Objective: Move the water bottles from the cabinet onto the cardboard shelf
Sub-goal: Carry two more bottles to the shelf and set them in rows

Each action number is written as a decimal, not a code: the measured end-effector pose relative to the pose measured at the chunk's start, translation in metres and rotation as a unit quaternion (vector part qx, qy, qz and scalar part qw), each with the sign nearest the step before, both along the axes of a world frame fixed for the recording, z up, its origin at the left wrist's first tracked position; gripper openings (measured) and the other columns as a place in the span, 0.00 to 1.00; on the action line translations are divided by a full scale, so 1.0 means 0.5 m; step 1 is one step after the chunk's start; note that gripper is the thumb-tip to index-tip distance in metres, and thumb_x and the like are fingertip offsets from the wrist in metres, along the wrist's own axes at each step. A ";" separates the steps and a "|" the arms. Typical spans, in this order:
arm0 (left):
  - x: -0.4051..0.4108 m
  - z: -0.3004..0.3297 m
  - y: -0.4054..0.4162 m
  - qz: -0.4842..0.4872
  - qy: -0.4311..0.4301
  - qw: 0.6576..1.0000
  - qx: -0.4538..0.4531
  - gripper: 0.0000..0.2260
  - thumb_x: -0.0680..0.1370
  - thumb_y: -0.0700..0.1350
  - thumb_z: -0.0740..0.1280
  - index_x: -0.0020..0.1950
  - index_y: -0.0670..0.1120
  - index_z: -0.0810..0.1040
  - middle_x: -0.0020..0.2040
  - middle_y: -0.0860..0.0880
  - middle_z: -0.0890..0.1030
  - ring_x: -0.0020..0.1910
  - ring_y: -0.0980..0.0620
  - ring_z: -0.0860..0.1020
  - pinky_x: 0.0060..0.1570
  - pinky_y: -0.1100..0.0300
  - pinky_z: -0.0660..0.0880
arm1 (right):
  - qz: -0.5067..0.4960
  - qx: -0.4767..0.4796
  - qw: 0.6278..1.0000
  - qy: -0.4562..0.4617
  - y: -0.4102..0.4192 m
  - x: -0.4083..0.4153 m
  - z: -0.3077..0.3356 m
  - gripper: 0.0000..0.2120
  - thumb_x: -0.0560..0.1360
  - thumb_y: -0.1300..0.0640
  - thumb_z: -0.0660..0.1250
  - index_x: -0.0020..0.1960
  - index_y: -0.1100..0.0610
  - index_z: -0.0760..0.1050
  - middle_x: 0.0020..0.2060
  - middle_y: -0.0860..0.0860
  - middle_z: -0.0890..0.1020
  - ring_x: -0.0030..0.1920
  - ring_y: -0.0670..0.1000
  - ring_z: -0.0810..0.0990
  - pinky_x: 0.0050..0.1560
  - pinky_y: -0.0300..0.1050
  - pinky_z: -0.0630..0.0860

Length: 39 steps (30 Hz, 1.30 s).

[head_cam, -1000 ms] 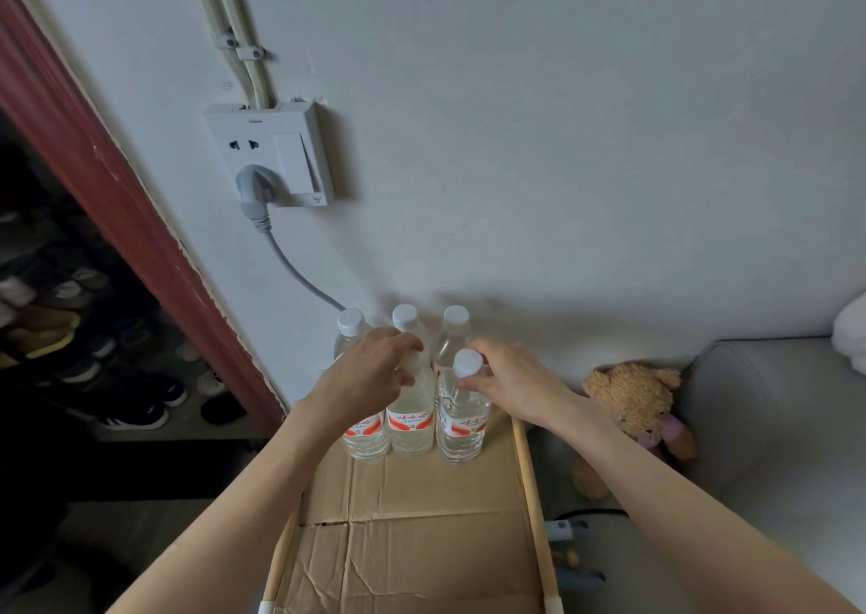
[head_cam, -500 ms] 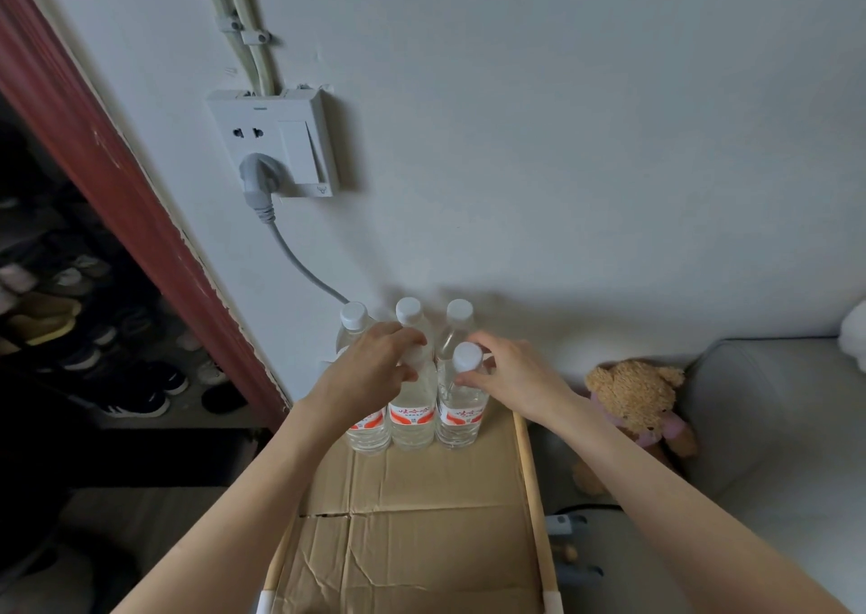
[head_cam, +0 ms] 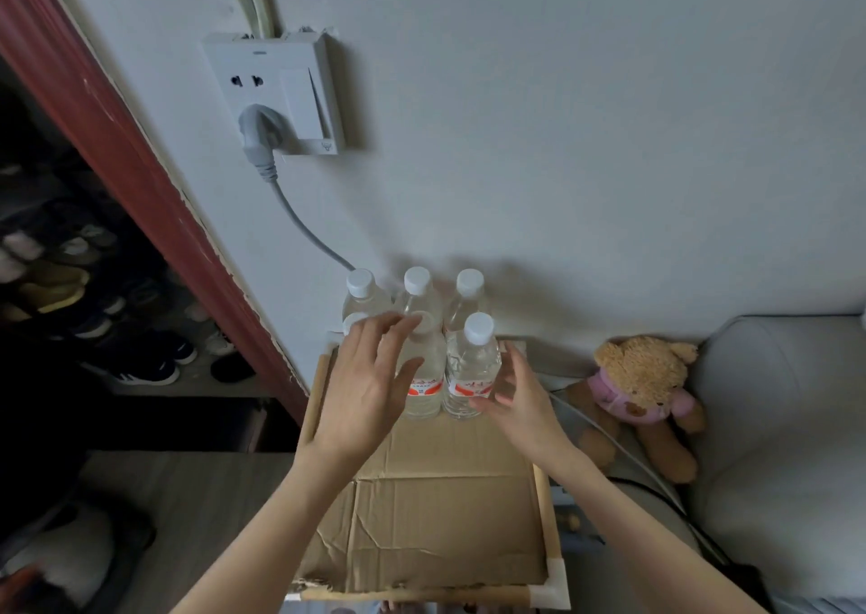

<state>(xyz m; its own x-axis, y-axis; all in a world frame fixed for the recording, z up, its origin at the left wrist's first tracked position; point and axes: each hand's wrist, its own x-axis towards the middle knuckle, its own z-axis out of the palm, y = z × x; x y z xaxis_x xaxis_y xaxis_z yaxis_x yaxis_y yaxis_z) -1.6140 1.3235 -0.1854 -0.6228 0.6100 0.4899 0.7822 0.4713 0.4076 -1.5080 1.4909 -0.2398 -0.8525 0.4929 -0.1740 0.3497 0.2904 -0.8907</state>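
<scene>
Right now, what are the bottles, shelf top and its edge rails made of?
Water bottles: clear thin plastic, glossy, white plastic caps, see-through walls.
Shelf top: brown corrugated cardboard, matte, creased and torn at the front.
Edge rails: probably wood or paper tube, white corner joints; unclear.

water bottles (head_cam: 424,370) at back of cardboard shelf (head_cam: 440,510); teddy bear (head_cam: 642,393) right

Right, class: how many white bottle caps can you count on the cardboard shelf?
6. Three in the back row by the wall: left, middle, right. Three in front: right, middle and left, both partly behind the left hand. More may be hidden.
</scene>
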 end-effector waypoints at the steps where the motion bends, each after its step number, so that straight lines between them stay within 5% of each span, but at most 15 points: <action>1: 0.020 -0.019 -0.008 0.027 -0.014 0.999 0.022 0.20 0.73 0.44 0.68 0.63 0.44 0.68 0.56 0.44 0.74 0.54 0.49 0.69 0.56 0.58 0.67 | -0.001 -0.013 1.000 -0.001 -0.004 0.005 -0.012 0.38 0.63 0.43 0.73 0.67 0.41 0.56 0.65 0.45 0.70 0.64 0.44 0.70 0.64 0.46 0.70; 5: 0.096 -0.089 -0.035 0.162 -0.149 0.968 0.120 0.27 0.68 0.42 0.74 0.63 0.43 0.65 0.57 0.41 0.71 0.58 0.48 0.66 0.60 0.60 0.64 | -0.006 -0.037 0.999 -0.038 -0.021 0.014 -0.063 0.36 0.67 0.48 0.72 0.70 0.44 0.56 0.64 0.41 0.69 0.64 0.46 0.70 0.65 0.48 0.69; 8: 0.106 -0.127 -0.035 0.233 -0.340 0.894 0.175 0.37 0.67 0.42 0.74 0.70 0.44 0.57 0.65 0.41 0.64 0.65 0.45 0.63 0.66 0.52 0.63 | -0.014 -0.047 0.997 -0.053 -0.029 0.012 -0.084 0.33 0.70 0.50 0.71 0.70 0.48 0.59 0.67 0.46 0.69 0.66 0.49 0.69 0.67 0.53 0.68; 11: 0.083 -0.160 -0.015 0.238 -0.410 0.864 0.168 0.47 0.66 0.45 0.76 0.73 0.44 0.47 0.73 0.42 0.55 0.71 0.48 0.54 0.68 0.59 0.53 | -0.019 -0.040 0.997 -0.058 -0.036 0.000 -0.084 0.29 0.70 0.49 0.71 0.67 0.47 0.62 0.62 0.43 0.72 0.62 0.46 0.72 0.64 0.49 0.70; 16: 0.045 -0.200 0.024 0.238 -0.432 0.850 0.187 0.47 0.62 0.48 0.78 0.72 0.46 0.52 0.70 0.42 0.63 0.69 0.45 0.61 0.69 0.45 0.62 | -0.041 -0.026 0.995 -0.090 -0.026 -0.018 -0.146 0.30 0.62 0.31 0.67 0.59 0.40 0.63 0.57 0.43 0.77 0.56 0.47 0.77 0.58 0.55 0.75; 20: 0.042 -0.212 0.032 0.257 -0.426 0.843 0.204 0.44 0.61 0.45 0.78 0.70 0.44 0.56 0.67 0.43 0.67 0.67 0.46 0.64 0.67 0.45 0.63 | -0.075 0.001 0.994 -0.085 -0.034 -0.027 -0.137 0.24 0.65 0.38 0.70 0.55 0.40 0.61 0.51 0.45 0.76 0.53 0.49 0.77 0.55 0.56 0.76; 25: 0.046 -0.213 0.037 0.262 -0.404 0.851 0.210 0.43 0.63 0.42 0.77 0.71 0.43 0.55 0.68 0.43 0.65 0.68 0.47 0.62 0.69 0.49 0.61 | -0.076 -0.009 0.995 -0.067 -0.037 -0.037 -0.133 0.27 0.68 0.49 0.72 0.62 0.50 0.64 0.55 0.48 0.77 0.55 0.50 0.76 0.57 0.52 0.75; 32: 0.047 -0.211 0.037 0.264 -0.417 0.847 0.199 0.43 0.64 0.42 0.77 0.71 0.43 0.54 0.69 0.43 0.63 0.69 0.47 0.60 0.70 0.48 0.59 | -0.071 -0.023 0.995 -0.064 -0.029 -0.041 -0.135 0.26 0.67 0.50 0.73 0.59 0.47 0.63 0.50 0.43 0.75 0.53 0.48 0.77 0.57 0.53 0.75; 39: 0.046 -0.204 0.003 0.217 -0.415 0.870 0.153 0.42 0.67 0.44 0.75 0.72 0.45 0.52 0.71 0.45 0.62 0.70 0.49 0.60 0.69 0.51 0.60 | 0.015 -0.022 0.994 -0.104 -0.032 -0.017 -0.116 0.36 0.68 0.46 0.71 0.69 0.48 0.57 0.68 0.46 0.67 0.68 0.49 0.66 0.69 0.52 0.64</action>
<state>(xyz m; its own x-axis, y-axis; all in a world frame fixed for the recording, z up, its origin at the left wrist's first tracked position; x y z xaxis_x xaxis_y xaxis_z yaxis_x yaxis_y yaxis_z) -1.5909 1.3248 -0.2872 -0.9791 0.1481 -0.1397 -0.0658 0.4189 0.9056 -1.5164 1.4748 -0.2979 -0.8100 0.4562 -0.3683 0.5189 0.2651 -0.8127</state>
